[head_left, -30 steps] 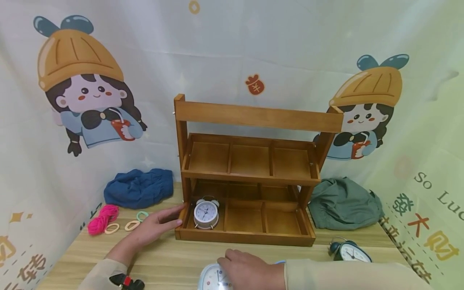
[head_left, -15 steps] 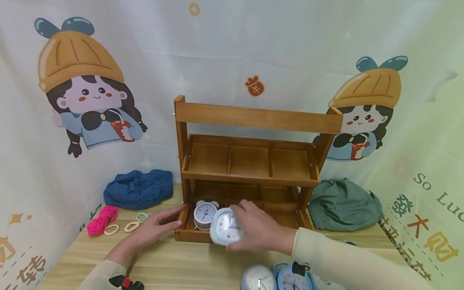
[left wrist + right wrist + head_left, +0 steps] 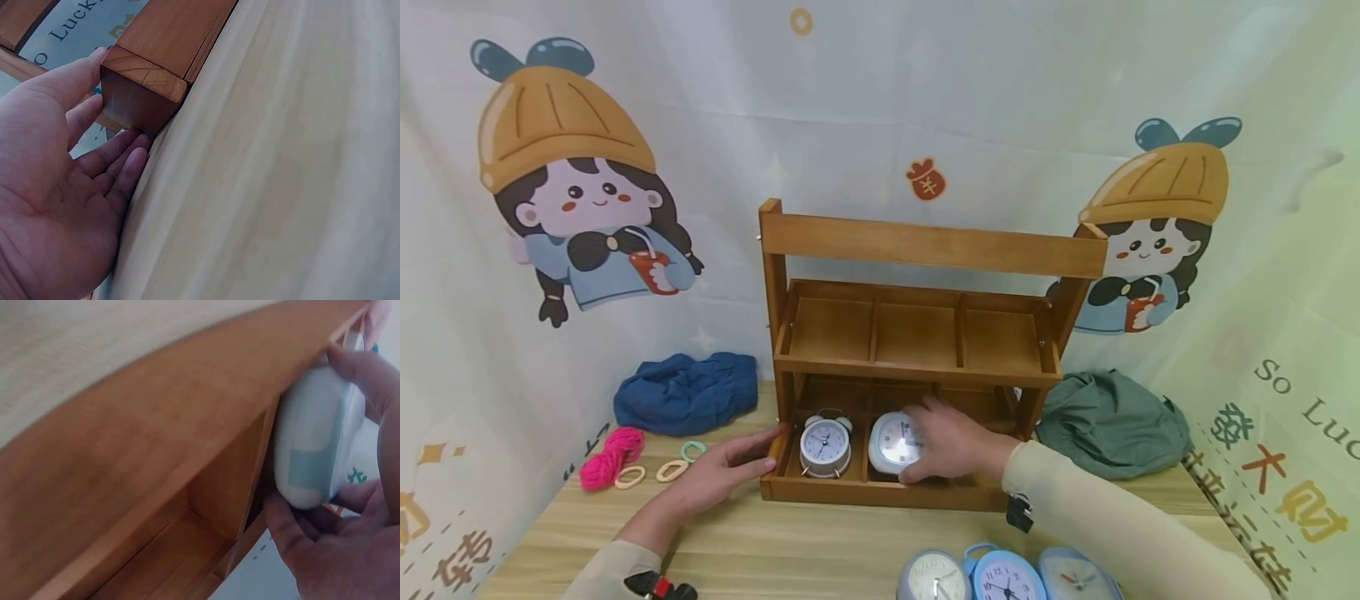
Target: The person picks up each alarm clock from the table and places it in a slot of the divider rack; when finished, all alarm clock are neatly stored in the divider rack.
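Observation:
My right hand (image 3: 951, 437) grips a pale square alarm clock (image 3: 893, 443) in the lower tier's middle compartment. In the right wrist view, thumb and fingers hold the sides of that clock (image 3: 312, 434), right at the wooden dividers. To its left, a white twin-bell alarm clock (image 3: 824, 447) stands upright in the left compartment. My left hand (image 3: 730, 468) touches the left end of the brown wooden shelf (image 3: 880, 493). The left wrist view has its fairly straight fingers against the shelf's end (image 3: 140, 103).
At the front stand a grey round clock (image 3: 934, 577), a blue twin-bell clock (image 3: 1006, 577) and a grey-blue clock (image 3: 1075, 575). Blue cloth (image 3: 688, 393), pink yarn (image 3: 612, 458) and several rings (image 3: 672, 469) lie left; green cloth (image 3: 1108, 425) lies right.
My right hand has picked up the pale square clock from the table's front and carried it forward into the lower middle compartment. The left hand has stayed at the shelf's end.

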Tool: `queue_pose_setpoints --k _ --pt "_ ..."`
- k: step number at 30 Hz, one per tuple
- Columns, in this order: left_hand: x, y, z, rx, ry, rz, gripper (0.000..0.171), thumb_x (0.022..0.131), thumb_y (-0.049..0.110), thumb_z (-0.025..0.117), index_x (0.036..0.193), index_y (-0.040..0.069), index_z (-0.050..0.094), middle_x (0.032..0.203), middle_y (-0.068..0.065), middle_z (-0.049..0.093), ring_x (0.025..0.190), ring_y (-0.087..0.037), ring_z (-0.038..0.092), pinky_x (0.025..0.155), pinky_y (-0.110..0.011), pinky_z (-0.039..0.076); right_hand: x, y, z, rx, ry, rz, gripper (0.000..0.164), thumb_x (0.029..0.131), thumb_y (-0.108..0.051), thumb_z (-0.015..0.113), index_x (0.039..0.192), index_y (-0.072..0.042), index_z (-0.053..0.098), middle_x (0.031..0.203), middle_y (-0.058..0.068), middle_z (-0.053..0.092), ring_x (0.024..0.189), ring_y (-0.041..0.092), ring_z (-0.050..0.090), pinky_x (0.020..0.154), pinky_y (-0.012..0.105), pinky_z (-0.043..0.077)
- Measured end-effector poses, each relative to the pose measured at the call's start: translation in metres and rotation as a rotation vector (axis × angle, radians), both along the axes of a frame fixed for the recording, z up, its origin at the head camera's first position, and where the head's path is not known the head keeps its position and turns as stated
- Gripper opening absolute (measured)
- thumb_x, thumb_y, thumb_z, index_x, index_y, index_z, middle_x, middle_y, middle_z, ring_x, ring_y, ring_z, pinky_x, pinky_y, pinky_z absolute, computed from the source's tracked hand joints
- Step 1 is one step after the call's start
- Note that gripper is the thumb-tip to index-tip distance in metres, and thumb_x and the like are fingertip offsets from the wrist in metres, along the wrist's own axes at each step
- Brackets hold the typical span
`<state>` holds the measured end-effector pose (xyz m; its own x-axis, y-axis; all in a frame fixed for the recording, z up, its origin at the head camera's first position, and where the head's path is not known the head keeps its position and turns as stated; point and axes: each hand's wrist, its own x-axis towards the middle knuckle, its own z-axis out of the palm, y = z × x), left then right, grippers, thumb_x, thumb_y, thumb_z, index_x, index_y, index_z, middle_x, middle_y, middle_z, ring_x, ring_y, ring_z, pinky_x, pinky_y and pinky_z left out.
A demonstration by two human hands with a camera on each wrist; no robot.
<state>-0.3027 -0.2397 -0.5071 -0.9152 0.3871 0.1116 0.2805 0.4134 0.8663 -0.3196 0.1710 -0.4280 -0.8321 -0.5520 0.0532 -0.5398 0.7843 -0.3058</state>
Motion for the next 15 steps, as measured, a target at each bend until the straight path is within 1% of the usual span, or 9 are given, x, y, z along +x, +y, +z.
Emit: queue_pose_setpoints --k 2,5,9,12,15 --pt "0.000 0.000 0.000 0.005 0.001 -0.005 0.062 0.111 0.034 0.072 0.167 0.013 0.053 0.171 -0.014 0.049 0.160 -0.041 0.041 0.120 -0.035 0.040 -0.004 0.000 0.001 0.016 -0.031 0.015 0.102 0.079 -0.049 0.098 0.156 0.003 0.057 0.154 0.029 0.059 0.144 0.049 0.055 0.114 0.057 0.052" --pt "-0.001 0.000 -0.001 0.009 -0.001 -0.009 0.062 0.111 0.034 0.072 0.167 0.014 0.053 0.171 -0.014 0.048 0.159 -0.040 0.042 0.119 -0.031 0.040 -0.009 0.000 0.001 0.052 -0.083 0.027 0.101 0.083 -0.050 0.096 0.157 0.004 0.056 0.155 0.026 0.061 0.154 0.050 0.046 0.120 0.057 0.047" --pt "-0.001 0.000 -0.001 0.002 -0.001 -0.010 0.063 0.111 0.035 0.072 0.167 0.014 0.053 0.172 -0.014 0.048 0.159 -0.041 0.043 0.117 -0.031 0.042 -0.012 -0.002 0.003 0.087 -0.146 0.019 0.100 0.085 -0.050 0.095 0.158 0.005 0.054 0.158 0.025 0.059 0.157 0.048 0.042 0.123 0.056 0.044" --pt "0.000 0.000 0.000 0.000 -0.002 -0.004 0.063 0.111 0.035 0.072 0.167 0.013 0.053 0.171 -0.015 0.048 0.159 -0.041 0.042 0.120 -0.036 0.042 -0.013 -0.004 0.004 0.096 -0.186 0.028 0.095 0.087 -0.047 0.095 0.156 0.005 0.057 0.155 0.024 0.061 0.149 0.042 0.052 0.121 0.054 0.046" --pt "0.000 0.001 0.000 -0.009 0.000 0.003 0.063 0.111 0.035 0.072 0.167 0.012 0.053 0.171 -0.016 0.049 0.159 -0.042 0.041 0.122 -0.044 0.040 -0.014 -0.005 0.004 0.105 -0.218 0.035 0.088 0.089 -0.044 0.095 0.153 0.005 0.060 0.149 0.020 0.064 0.136 0.035 0.061 0.119 0.051 0.048"
